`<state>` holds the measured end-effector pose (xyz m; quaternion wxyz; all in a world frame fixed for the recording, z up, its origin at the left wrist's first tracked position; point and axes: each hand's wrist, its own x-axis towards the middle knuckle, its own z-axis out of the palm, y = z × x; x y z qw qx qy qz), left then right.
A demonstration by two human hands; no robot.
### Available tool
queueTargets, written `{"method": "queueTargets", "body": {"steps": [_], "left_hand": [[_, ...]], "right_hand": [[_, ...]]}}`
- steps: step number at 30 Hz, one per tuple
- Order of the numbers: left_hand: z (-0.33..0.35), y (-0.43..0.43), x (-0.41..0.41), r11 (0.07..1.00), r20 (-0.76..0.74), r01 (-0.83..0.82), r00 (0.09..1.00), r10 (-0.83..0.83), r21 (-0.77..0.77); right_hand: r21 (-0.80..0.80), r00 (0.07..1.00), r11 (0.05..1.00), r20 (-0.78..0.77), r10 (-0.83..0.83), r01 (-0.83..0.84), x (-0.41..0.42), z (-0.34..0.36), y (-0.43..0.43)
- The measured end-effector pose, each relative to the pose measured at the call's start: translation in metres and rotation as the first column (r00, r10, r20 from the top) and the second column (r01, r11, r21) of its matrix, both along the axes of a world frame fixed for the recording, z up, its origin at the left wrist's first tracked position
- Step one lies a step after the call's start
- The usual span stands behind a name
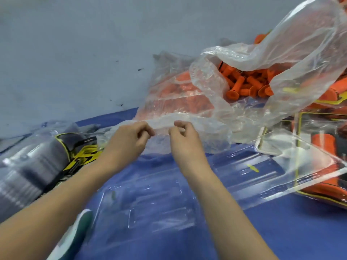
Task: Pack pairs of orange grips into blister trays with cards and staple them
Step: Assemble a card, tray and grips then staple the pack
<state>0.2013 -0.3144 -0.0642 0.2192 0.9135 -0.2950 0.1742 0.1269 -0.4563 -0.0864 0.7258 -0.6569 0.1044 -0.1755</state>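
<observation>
Closest to the lens was a clear blister tray [150, 203] lying flat on the blue table cover [281, 231], with both bare forearms reaching out over it. Left hand [129, 136] and right hand [183, 136] sat close together, fingers curled, each pinching the rolled edge of a thin plastic bag [210, 109].

That bag gaped open toward the camera, and the loose orange grips [247, 85] were heaped inside its mouth, well beyond the hands. Its floppy film hung over part of the heap and draped across the right side.

Just left of it leaned a second bag [169, 91] with more orange showing through the crinkled film. Another clear tray [249, 166] lay to the right of the first one. Past that were packs [323, 141] with orange grips and yellow-edged cards, partly under the film.

On the left sat a pile of clear packaging with black-and-yellow cards [82, 152]. Big yellow lettering on those, but way too blurry to read. Grey wall [75, 53] behind everything.
</observation>
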Motion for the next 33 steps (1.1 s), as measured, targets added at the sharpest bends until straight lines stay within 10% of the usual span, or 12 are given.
{"method": "queueTargets", "body": {"steps": [4, 11, 22, 26, 29, 33], "left_hand": [[-0.021, 0.107, 0.015, 0.845, -0.085, -0.480, 0.856, 0.510, 0.236], [-0.048, 0.168, -0.003, 0.745, -0.186, -0.483, 0.768, 0.613, 0.460], [-0.034, 0.173, -0.016, 0.764, -0.064, -0.575, 0.785, 0.616, 0.294], [-0.025, 0.170, -0.012, 0.806, -0.456, -0.587, 0.740, 0.495, -0.079], [-0.015, 0.163, -0.019, 0.667, -0.674, -0.667, 0.663, 0.326, -0.334], [0.010, 0.157, -0.038, 0.829, -0.224, -0.518, 0.851, 0.474, -0.212]], "right_hand": [[-0.211, 0.996, 0.974, 0.007, 0.091, -0.088, -0.005, -0.009, 0.049], [-0.523, 0.994, 0.849, 0.030, 0.101, -0.070, -0.010, -0.017, 0.087], [-0.707, 0.986, 0.698, 0.011, 0.164, -0.109, -0.013, -0.024, 0.106], [-0.735, 0.986, 0.670, 0.008, 0.169, -0.109, -0.017, -0.024, 0.100], [-0.747, 0.986, 0.659, 0.032, 0.166, -0.087, -0.021, -0.025, 0.093], [-0.688, 0.985, 0.724, 0.080, 0.150, -0.055, -0.028, -0.025, 0.082]]}}
